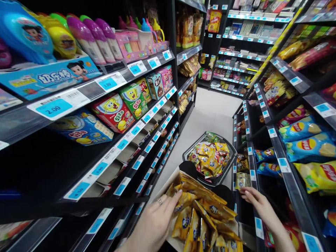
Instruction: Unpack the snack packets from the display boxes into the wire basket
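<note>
A cardboard box (172,241) packed with yellow snack packets (203,224) sits close in front of me. My left hand (157,218), with a ring on one finger, lies over the box's left side, its stretched fingertips touching the packets. My right hand (258,203) reaches to a low shelf on the right, fingers extended and apart. Its fingertips are at the lower edge of a pale gold packet (243,180) on that shelf; whether they touch it I cannot tell. The left thumb is hidden.
A black basket (231,161) heaped with yellow snack packets stands on the pale aisle floor (207,112), beyond two dark rounded shapes. Left shelves hold toy-shaped sweets and biscuit boxes (114,112); right shelves hold crisp bags (311,143). More stocked shelves (237,64) close the aisle's far end.
</note>
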Action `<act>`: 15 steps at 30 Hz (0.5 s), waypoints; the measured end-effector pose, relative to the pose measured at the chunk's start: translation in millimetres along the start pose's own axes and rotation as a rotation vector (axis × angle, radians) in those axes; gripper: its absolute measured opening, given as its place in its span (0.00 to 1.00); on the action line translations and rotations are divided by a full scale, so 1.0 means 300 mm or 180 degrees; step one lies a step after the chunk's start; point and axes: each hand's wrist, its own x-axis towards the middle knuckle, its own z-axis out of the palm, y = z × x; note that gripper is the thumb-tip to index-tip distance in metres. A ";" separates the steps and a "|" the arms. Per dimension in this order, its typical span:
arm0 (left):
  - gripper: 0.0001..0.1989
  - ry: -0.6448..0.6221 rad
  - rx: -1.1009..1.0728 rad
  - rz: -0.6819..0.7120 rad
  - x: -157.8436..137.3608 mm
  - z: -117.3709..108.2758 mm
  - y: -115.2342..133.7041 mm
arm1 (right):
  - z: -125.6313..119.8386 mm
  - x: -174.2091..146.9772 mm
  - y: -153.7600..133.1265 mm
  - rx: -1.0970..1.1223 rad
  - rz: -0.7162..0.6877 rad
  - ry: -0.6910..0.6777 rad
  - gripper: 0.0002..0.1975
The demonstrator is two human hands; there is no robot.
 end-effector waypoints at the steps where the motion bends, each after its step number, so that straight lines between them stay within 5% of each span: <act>1: 0.20 0.0252 -0.0366 -0.0002 0.015 -0.027 0.000 | 0.023 -0.037 -0.024 0.0053 -0.0066 -0.0053 0.31; 6: 0.12 0.0979 -0.1969 0.0684 0.089 -0.092 0.007 | 0.210 -0.243 -0.185 0.1480 -0.0200 -0.1052 0.23; 10: 0.10 0.1218 -0.2082 0.1200 0.099 -0.068 0.020 | 0.346 -0.367 -0.277 0.2613 -0.0058 -0.1637 0.33; 13: 0.11 0.1257 -0.2144 0.0717 0.076 -0.043 0.028 | 0.373 -0.403 -0.282 0.2436 -0.0322 -0.1017 0.22; 15: 0.13 0.0837 -0.2590 -0.0002 0.056 -0.037 0.033 | 0.365 -0.414 -0.263 0.2032 -0.0912 -0.0392 0.16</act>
